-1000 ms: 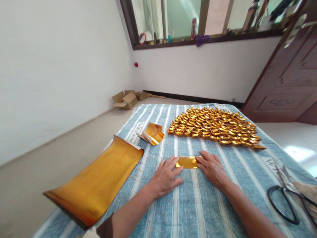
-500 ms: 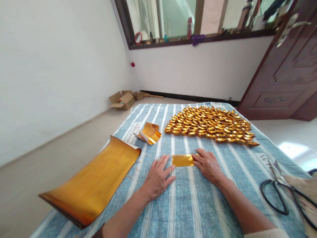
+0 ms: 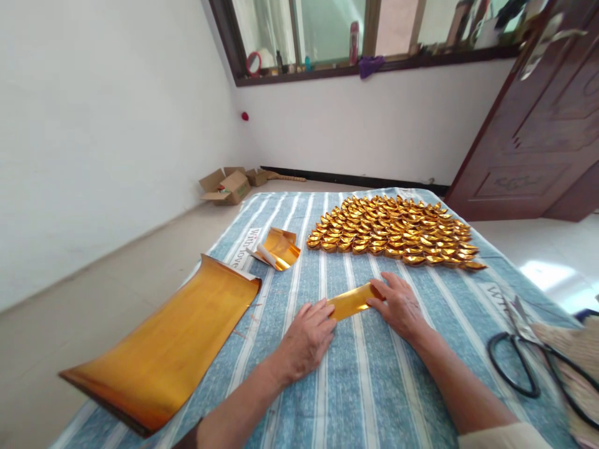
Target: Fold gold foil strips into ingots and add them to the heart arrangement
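Observation:
A narrow strip of shiny gold paper (image 3: 353,302) lies slightly slanted over the blue striped cloth (image 3: 344,386), its right end higher. My left hand (image 3: 306,340) has its fingers together on the strip's left end, with the thumb hidden. At the other end my right hand (image 3: 401,307) grips the strip between thumb and fingers. Beyond my hands sits a broad cluster of folded gold paper ingots (image 3: 388,231). To the left rests a stack of large gold paper sheets (image 3: 163,343) with curled edges.
Loose curled gold paper (image 3: 283,249) lies behind the stack. Black-handled scissors (image 3: 519,346) lie at the right, partly over a beige knitted cloth (image 3: 568,349). An open cardboard box (image 3: 229,187) stands on the floor near the wall, and a brown door (image 3: 528,143) is at the right.
The strip has turned from level to slanted, its right end raised. My left fingers have moved onto its left end and closed, while my right hand has taken a firmer grip.

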A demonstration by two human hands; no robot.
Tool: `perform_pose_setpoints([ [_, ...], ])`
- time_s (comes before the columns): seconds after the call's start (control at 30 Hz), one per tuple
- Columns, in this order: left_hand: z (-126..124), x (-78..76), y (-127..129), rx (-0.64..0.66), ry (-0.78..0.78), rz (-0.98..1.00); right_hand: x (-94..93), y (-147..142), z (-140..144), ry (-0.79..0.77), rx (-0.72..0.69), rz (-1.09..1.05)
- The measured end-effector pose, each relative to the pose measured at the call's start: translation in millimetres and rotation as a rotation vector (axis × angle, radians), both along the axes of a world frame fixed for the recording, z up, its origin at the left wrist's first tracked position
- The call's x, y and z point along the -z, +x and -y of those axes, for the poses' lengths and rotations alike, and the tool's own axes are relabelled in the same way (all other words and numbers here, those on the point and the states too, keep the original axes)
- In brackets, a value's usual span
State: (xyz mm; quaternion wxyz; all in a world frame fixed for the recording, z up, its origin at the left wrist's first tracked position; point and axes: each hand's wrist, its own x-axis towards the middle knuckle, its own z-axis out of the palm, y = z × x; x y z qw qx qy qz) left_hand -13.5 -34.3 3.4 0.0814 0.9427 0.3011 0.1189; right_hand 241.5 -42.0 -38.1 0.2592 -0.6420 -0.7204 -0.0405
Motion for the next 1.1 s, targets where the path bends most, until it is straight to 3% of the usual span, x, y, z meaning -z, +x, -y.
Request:
perform_pose_setpoints([
  [0.13,2.8,-3.7,7.2,0.029,0.039,0.044,-12.5,-13.9,6.3,0.042,-0.023,0.071],
  [0.3,5.1,-2.9,13.3,0.029,0.049,0.098,-20.8,-42.3,19.0,0.032,-0.300,0.027],
  [0.4,4.0,-1.5,13.2,0.024,0.020,0.122,-19.5,-51.2,21.3,-0.025,-0.392,0.030],
  [0.73,-18.8,-8.4,13.7,0.060,-0.100,0.040,-12.9,-54.7,16.4,0.021,-0.361,0.037],
  [1.1,-28.5,-5.0,13.2,0.150,-0.016,0.052,-10.3,-55.6,17.7,0.072,-0.383,0.124],
])
